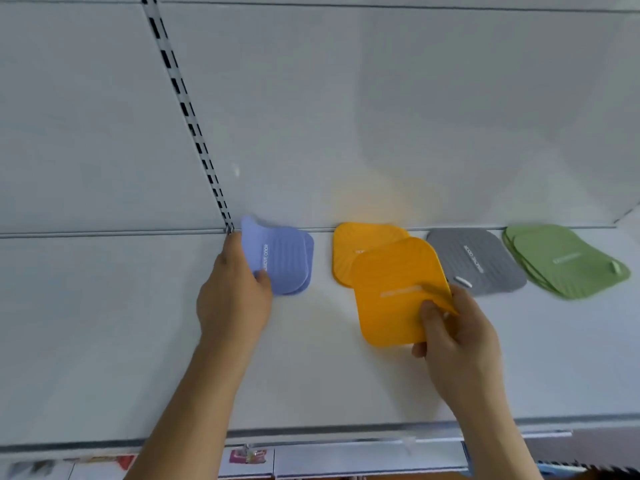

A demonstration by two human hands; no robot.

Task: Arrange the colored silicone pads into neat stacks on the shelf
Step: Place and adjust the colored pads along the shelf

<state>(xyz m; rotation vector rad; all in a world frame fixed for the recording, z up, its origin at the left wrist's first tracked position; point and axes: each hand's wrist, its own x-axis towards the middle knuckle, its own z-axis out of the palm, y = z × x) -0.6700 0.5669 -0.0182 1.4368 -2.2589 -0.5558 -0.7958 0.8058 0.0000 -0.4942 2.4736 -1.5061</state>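
Note:
On the white shelf lie pads in four colours. My left hand grips the left edge of the blue pads, a small loose stack near the back wall. My right hand pinches the near right corner of an orange pad, which overlaps another orange pad lying behind it. A grey pad with a small white tab lies to the right, flat on the shelf. Several green pads sit fanned out at the far right.
The white back panel rises behind the pads, with a slotted black-and-white upright at the left. The shelf's front edge carries a price rail with a pink label below it.

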